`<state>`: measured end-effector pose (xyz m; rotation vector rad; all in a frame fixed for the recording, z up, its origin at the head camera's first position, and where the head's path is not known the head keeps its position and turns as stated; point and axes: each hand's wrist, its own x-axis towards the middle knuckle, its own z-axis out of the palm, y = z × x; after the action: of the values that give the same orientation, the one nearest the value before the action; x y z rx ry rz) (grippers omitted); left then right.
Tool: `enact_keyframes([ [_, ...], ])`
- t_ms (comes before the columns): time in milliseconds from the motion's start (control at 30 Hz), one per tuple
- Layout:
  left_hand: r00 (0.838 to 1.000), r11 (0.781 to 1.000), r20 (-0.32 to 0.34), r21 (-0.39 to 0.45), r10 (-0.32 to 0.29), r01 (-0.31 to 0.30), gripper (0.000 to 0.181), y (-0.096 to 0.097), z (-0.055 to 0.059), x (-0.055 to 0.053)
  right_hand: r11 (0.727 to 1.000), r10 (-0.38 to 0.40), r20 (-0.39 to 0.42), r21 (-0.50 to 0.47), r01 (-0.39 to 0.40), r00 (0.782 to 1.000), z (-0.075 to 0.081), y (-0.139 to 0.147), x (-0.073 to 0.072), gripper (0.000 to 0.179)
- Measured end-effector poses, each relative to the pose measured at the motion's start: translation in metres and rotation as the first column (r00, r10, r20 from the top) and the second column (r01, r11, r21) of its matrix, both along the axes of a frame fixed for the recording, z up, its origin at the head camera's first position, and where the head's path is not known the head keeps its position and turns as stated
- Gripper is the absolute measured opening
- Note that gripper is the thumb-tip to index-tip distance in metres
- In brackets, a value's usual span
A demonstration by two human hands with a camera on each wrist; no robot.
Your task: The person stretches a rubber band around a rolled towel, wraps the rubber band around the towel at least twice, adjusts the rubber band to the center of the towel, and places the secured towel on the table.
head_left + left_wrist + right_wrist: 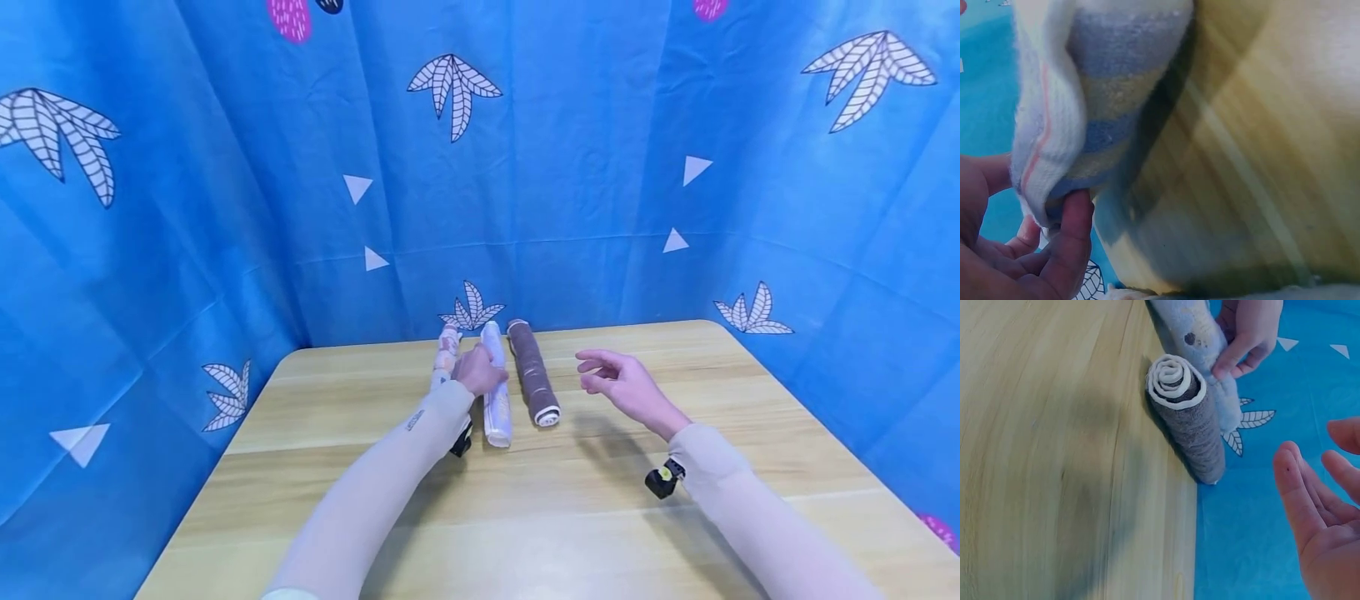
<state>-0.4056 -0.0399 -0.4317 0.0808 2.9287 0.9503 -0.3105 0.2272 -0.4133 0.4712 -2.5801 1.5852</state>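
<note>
Three rolled-up towels lie near the table's back edge. My left hand [480, 372] grips the middle one, a pale lavender rolled towel [497, 417]. In the left wrist view, blue and yellowish stripes show on this towel [1107, 94], with thumb and fingers around its far end. Just right of it lies a brown rolled towel [534, 375], whose white-edged spiral end [1175, 381] faces the right wrist camera. A patterned rolled towel [446, 354] sits to the left, partly hidden by the left hand and forearm. My right hand [626, 387] hovers right of the brown towel, fingers loosely bent, holding nothing.
The light wooden table [570, 533] has rounded back corners. Right behind its back edge hangs a blue curtain [585, 183] with leaf and triangle prints, which also encloses both sides. A small black camera [663, 479] is strapped at the right wrist.
</note>
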Motion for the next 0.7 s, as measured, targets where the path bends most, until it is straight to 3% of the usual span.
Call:
enact_keyframes([
  [367, 0.997, 0.992, 0.043, -0.112, 0.06, -0.055, 0.05, 0.003, -0.005, -0.013, 0.999, -0.023, 0.026, 0.037, 0.022, 0.999, -0.005, 0.006, 0.001, 0.044],
  [700, 0.999, 0.99, 0.028, -0.136, 0.041, -0.037, 0.051, 0.005, -0.01, -0.033, 0.997, -0.051, 0.016, 0.059, 0.05, 0.999, -0.008, 0.019, -0.004, 0.039],
])
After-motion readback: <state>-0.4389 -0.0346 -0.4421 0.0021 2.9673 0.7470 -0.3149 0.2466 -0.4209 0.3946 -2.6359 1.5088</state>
